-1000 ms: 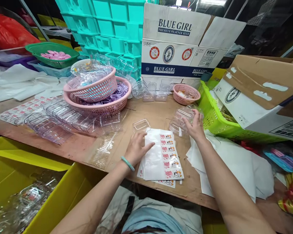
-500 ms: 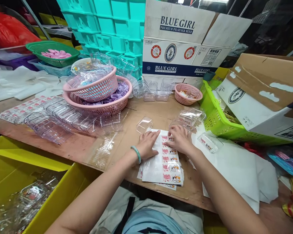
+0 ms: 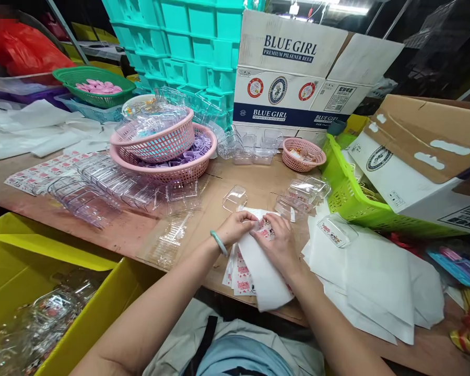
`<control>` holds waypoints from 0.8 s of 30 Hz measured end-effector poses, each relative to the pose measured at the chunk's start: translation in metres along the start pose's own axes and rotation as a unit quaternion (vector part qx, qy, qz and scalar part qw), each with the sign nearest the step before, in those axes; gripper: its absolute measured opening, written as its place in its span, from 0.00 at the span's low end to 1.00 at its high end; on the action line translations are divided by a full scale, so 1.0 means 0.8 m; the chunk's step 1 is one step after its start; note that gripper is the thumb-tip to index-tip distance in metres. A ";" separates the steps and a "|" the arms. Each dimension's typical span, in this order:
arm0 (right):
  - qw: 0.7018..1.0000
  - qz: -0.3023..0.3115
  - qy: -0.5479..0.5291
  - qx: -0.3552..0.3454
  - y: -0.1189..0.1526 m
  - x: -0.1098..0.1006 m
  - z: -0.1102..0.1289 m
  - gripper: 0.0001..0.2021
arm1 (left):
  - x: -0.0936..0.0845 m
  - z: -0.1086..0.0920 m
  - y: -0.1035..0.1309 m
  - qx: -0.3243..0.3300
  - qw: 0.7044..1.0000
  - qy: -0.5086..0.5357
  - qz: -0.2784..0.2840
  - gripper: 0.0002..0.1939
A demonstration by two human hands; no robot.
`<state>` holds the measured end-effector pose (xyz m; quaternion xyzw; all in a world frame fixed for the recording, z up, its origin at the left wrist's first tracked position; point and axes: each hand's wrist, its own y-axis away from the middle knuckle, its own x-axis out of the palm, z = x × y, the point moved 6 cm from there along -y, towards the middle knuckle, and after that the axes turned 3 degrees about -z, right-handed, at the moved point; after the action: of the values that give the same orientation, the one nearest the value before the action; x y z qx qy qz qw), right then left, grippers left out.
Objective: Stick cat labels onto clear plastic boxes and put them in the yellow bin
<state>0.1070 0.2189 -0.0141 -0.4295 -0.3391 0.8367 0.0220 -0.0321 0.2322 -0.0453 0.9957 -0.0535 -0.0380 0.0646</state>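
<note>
My left hand [image 3: 238, 227], with a green bangle at its wrist, pinches the upper left edge of a white sticker sheet [image 3: 264, 277]. My right hand [image 3: 279, 241] grips the same sheet from the right, thumb and fingers closed on its top. The sheet is bent, its plain white side up, with a bit of print showing between the hands. Under it lie more sticker sheets [image 3: 243, 272] with pink print. A clear plastic piece [image 3: 235, 198] lies just beyond my left hand, and clear cases [image 3: 303, 193] lie beyond my right.
Pink baskets [image 3: 164, 169] with purple pieces and clear plastic stand at the back left, clear cases [image 3: 82, 193] before them. A small pink basket [image 3: 303, 155], a lime basket [image 3: 348, 193] and white paper [image 3: 376, 277] are on the right. A yellow box [image 3: 102, 308] stands lower left.
Both hands have gone from resting on the flat sheet to gripping its top. The sheet has turned and bent, mostly hiding its printed side and uncovering printed sheets below. The view has shifted slightly.
</note>
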 end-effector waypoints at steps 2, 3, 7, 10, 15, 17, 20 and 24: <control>0.999 0.003 0.026 0.020 0.009 0.007 -0.004 0.22 | 0.005 0.004 0.008 -0.026 0.997 0.071 0.006 0.18; 0.999 0.002 0.037 0.029 0.011 0.008 -0.006 0.22 | 0.008 0.007 0.012 -0.044 0.992 0.119 0.004 0.22; 0.997 -0.011 0.078 0.026 0.016 0.000 0.000 0.23 | 0.006 0.022 0.020 -0.096 0.970 0.212 -0.065 0.25; 0.995 -0.009 0.093 0.022 0.020 -0.006 0.012 0.21 | 0.001 0.026 0.023 -0.091 0.973 0.182 -0.108 0.21; 0.995 0.035 -0.021 0.095 0.028 0.003 0.011 0.17 | 0.007 0.016 0.036 -0.069 0.974 0.202 -0.073 0.25; 0.984 0.028 -0.101 0.147 0.029 0.006 0.004 0.14 | 0.010 0.010 0.041 -0.048 0.981 0.183 -0.051 0.26; 0.957 0.015 -0.200 0.209 0.030 0.007 -0.005 0.13 | 0.009 0.000 0.045 0.019 0.993 0.109 -0.048 0.25; 0.912 0.023 -0.284 0.295 0.036 0.009 -0.011 0.13 | 0.012 -0.011 0.048 0.101 0.994 0.002 -0.045 0.26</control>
<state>0.1166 0.2041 -0.0395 -0.1554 -0.0589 0.9856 0.0314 -0.0259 0.1945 -0.0319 0.9987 -0.0122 -0.0329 -0.0375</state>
